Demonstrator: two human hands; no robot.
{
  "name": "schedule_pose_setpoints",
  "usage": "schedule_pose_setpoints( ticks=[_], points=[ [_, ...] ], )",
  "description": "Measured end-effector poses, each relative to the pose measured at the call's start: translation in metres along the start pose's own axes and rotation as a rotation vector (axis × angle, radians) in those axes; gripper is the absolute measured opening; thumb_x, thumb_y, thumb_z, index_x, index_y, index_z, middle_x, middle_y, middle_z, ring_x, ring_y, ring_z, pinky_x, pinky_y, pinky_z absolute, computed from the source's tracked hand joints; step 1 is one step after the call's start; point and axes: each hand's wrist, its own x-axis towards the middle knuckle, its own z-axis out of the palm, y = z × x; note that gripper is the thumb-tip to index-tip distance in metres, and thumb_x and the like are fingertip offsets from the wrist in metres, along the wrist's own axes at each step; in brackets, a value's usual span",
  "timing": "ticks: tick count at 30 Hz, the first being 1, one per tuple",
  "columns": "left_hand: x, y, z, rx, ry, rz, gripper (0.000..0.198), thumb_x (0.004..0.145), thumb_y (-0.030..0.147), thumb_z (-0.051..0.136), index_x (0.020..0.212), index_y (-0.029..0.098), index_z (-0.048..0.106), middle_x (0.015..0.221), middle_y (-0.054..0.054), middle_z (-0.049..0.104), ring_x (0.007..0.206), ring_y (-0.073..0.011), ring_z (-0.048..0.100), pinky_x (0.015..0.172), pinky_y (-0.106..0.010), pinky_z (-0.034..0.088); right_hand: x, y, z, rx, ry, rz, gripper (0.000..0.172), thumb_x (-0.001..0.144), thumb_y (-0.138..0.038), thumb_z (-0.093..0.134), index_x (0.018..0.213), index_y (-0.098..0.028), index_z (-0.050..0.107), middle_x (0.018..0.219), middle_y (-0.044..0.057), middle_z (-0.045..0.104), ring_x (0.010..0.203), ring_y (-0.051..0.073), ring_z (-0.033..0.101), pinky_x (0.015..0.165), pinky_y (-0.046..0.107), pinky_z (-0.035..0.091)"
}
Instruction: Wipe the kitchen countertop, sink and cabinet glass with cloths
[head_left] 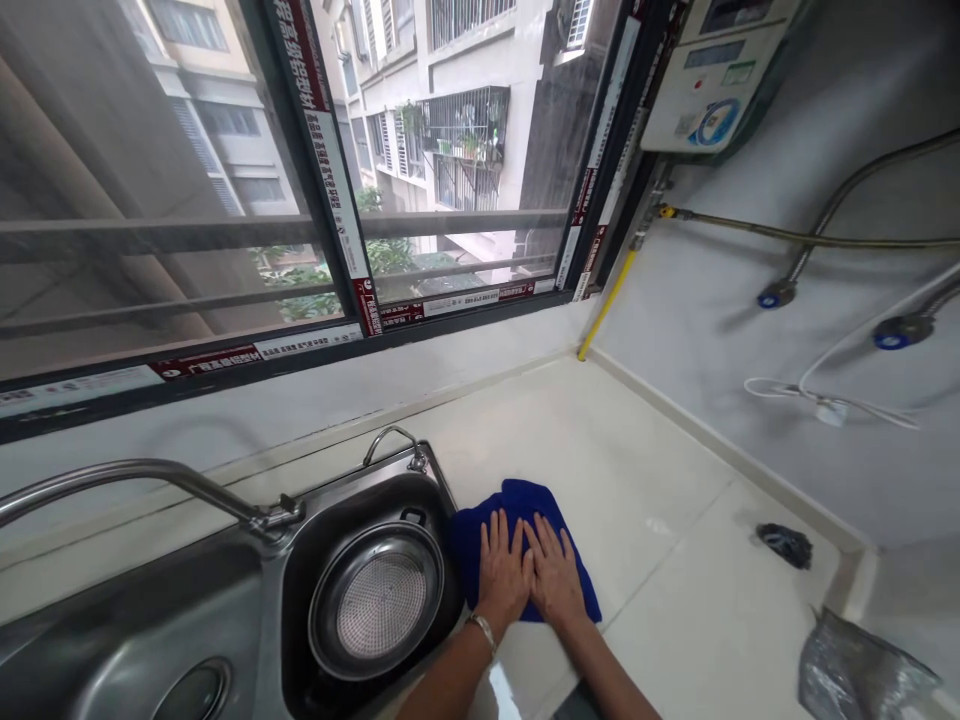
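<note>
A blue cloth (517, 500) lies spread on the pale countertop (637, 480), right beside the sink. My left hand (501, 570) rests flat on the cloth with fingers stretched out, a bracelet on its wrist. Next to it, touching, my right hand (553, 572) also presses flat on the cloth, fingers extended. Neither hand grips anything.
A steel sink (300, 560) sits to the left, with a round strainer bowl (377, 598) in its small basin and a long tap (135, 480) over it. A window runs behind. A small dark object (784, 543) and a grey plastic bag (862, 675) lie at the right.
</note>
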Motion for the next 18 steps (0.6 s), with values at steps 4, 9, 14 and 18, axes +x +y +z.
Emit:
schedule_pose_setpoints(
  ticks=[4, 9, 14, 18],
  points=[
    [-0.012, 0.004, -0.006, -0.005, -0.002, 0.052, 0.057, 0.102, 0.04, 0.048, 0.155, 0.021, 0.044, 0.158, -0.02, 0.045, 0.15, -0.0341, 0.04, 0.118, -0.056, 0.045, -0.019, -0.001, 0.0, -0.029, 0.041, -0.003, 0.057, 0.103, -0.021, 0.035, 0.16, -0.023, 0.039, 0.168, 0.008, 0.034, 0.155, 0.024, 0.035, 0.126, 0.049, 0.024],
    [-0.028, 0.01, -0.016, -0.044, -0.072, 0.08, 0.057, 0.102, 0.038, 0.045, 0.155, 0.017, 0.045, 0.161, -0.023, 0.039, 0.152, -0.0363, 0.037, 0.12, -0.057, 0.042, -0.041, -0.007, -0.009, -0.032, 0.009, 0.022, 0.058, 0.103, -0.022, 0.035, 0.161, -0.022, 0.037, 0.168, 0.009, 0.034, 0.156, 0.024, 0.031, 0.127, 0.049, 0.023],
    [-0.045, 0.016, -0.02, -0.082, -0.118, 0.092, 0.06, 0.102, 0.041, 0.047, 0.155, 0.015, 0.044, 0.162, -0.027, 0.035, 0.153, -0.04, 0.032, 0.121, -0.061, 0.038, -0.063, -0.016, -0.02, -0.019, -0.064, 0.075, 0.061, 0.102, -0.023, 0.036, 0.163, -0.023, 0.031, 0.17, 0.009, 0.029, 0.158, 0.024, 0.026, 0.128, 0.05, 0.021],
    [-0.054, 0.026, -0.021, -0.118, -0.174, 0.097, 0.062, 0.1, 0.046, 0.05, 0.153, 0.014, 0.046, 0.161, -0.028, 0.036, 0.154, -0.0418, 0.029, 0.122, -0.064, 0.034, -0.081, -0.016, -0.028, 0.005, -0.098, 0.1, 0.063, 0.104, -0.024, 0.036, 0.165, -0.026, 0.023, 0.173, 0.006, 0.023, 0.16, 0.023, 0.021, 0.129, 0.05, 0.019]
  ],
)
